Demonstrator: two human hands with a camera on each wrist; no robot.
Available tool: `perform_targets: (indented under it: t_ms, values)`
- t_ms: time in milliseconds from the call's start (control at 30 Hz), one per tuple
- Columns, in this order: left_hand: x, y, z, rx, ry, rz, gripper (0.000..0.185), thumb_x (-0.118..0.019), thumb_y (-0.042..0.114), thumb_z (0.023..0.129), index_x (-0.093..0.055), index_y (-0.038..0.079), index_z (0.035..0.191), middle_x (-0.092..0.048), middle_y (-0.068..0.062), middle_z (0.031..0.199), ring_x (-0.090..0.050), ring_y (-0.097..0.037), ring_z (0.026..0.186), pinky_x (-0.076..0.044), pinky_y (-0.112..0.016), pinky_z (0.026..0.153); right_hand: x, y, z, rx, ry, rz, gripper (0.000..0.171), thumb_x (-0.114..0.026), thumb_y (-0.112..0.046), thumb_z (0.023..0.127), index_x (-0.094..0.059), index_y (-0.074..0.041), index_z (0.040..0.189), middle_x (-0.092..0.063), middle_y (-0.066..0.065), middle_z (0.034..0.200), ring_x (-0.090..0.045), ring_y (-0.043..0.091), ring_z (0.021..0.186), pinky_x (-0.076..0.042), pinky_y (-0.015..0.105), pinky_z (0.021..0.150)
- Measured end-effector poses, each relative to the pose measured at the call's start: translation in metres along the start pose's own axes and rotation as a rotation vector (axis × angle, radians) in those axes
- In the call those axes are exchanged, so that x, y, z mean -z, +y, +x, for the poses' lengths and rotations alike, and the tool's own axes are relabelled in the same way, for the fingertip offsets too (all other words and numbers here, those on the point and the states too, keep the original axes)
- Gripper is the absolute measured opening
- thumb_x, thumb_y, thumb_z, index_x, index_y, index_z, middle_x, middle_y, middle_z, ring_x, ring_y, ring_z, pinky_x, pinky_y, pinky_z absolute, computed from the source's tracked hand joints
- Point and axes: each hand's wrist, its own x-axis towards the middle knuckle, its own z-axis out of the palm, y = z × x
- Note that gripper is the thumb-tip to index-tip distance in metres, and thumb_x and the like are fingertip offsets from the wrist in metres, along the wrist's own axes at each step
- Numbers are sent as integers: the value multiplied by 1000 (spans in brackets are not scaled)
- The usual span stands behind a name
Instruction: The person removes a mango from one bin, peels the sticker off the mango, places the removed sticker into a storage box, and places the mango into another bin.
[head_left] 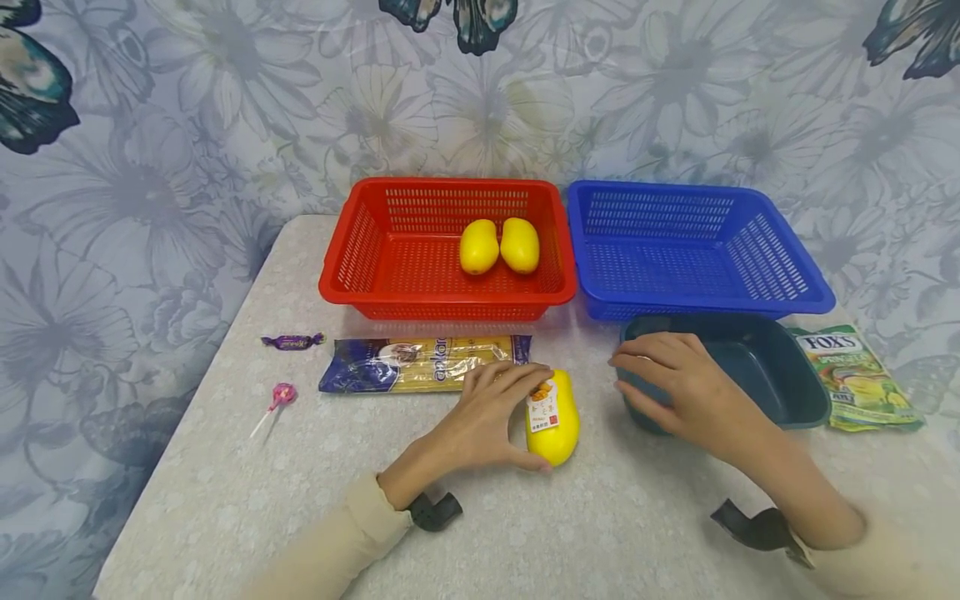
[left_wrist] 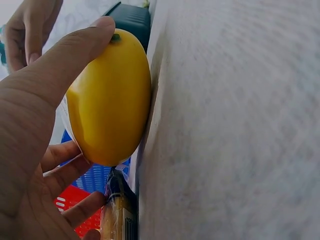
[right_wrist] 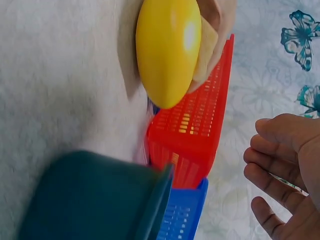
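Note:
A yellow mango-shaped fruit (head_left: 564, 427) with a white label lies on the table, in front of the red basket. My left hand (head_left: 517, 417) grips it, fingers over the far end and thumb at the near end. The left wrist view shows the thumb (left_wrist: 75, 55) pressed along the fruit (left_wrist: 112, 100) and the other fingers under it. My right hand (head_left: 663, 379) sits at the left rim of a dark teal tray (head_left: 757, 371). In the right wrist view its fingers (right_wrist: 280, 165) are loosely bent and hold nothing, beside the tray (right_wrist: 90, 200) and the fruit (right_wrist: 167, 45).
A red basket (head_left: 360, 258) at the back holds two yellow fruits (head_left: 498, 246). An empty blue basket (head_left: 780, 267) stands to its right. A pasta packet (head_left: 420, 364), a purple sweet (head_left: 294, 341) and a pink lollipop (head_left: 281, 396) lie on the left. A green sweets bag (head_left: 855, 379) lies at the right.

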Motion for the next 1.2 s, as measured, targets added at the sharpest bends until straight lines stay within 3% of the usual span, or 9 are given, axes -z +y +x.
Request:
perform_targets:
  t_ms: [467, 667, 833, 933, 1200]
  values:
    - [0, 1, -1, 14, -14, -15, 114, -79, 74, 64, -32, 27, 157, -33, 8, 159, -26, -24, 141, -18, -56, 112, -23, -18, 3, 36, -75, 38, 51, -38, -48, 106, -72, -9, 111, -67, 2, 111, -59, 23, 107, -42, 42, 92]
    - [0, 1, -1, 7, -15, -27, 113, -79, 73, 65, -32, 26, 157, -33, 4, 159, -27, -25, 141, -18, -57, 111, -32, -23, 3, 66, -125, 78, 26, -68, -25, 97, -71, -8, 116, -67, 4, 118, -58, 25, 112, -40, 43, 97]
    - [2, 2, -1, 7, -17, -18, 113, -79, 72, 66, -32, 26, 157, -32, 6, 159, -27, -25, 141, -18, -57, 111, -40, -26, 6, 112, -151, 74, 36, -82, -10, 82, -70, -7, 115, -67, 4, 117, -59, 24, 113, -39, 43, 101]
    - [2, 3, -1, 10, -25, -12, 112, -79, 72, 66, -32, 26, 157, -31, 8, 159, -26, -24, 141, -18, -56, 111, -46, -28, 6, 139, -151, 61, 35, -84, -9, 79, -71, -8, 112, -68, 3, 114, -60, 22, 112, -40, 43, 101]
    - [2, 2, -3, 6, -20, 8, 113, -77, 75, 66, -31, 27, 157, -31, 9, 159, -27, -23, 140, -19, -55, 111, -56, -32, 9, 182, -107, 22, 15, -66, -16, 98, -71, -6, 107, -69, 1, 103, -61, 21, 104, -41, 42, 98]
